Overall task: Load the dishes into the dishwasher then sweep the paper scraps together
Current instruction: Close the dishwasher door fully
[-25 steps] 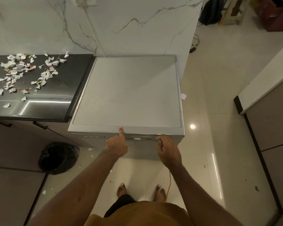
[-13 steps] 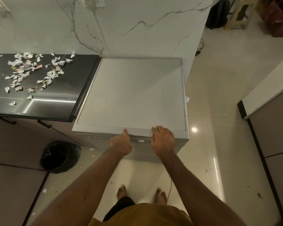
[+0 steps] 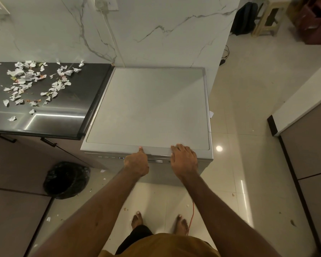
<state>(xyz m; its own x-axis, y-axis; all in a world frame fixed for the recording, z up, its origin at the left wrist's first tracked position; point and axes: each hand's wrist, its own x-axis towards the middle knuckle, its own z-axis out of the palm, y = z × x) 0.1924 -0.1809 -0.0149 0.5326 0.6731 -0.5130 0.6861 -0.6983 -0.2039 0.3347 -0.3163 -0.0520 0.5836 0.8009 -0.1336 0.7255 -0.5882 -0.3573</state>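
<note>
Step in hand looks like opening the dishwasher point(image 3: 152, 106), door closed; left hand point(image 3: 136, 163) curled at the front lip, thumb on top, fingers hidden so grip unclear; right hand point(image 3: 183, 160) flat, empty; no dishes visible; paper scraps point(image 3: 35, 82) scattered on counter point(image 3: 50, 123); next: pull door down.

Person observed: mustard-brown shirt point(image 3: 159, 246), dark shorts point(image 3: 135, 238) — arms point(image 3: 93, 216) bare to the hands, feet point(image 3: 137, 218) bare.
</note>
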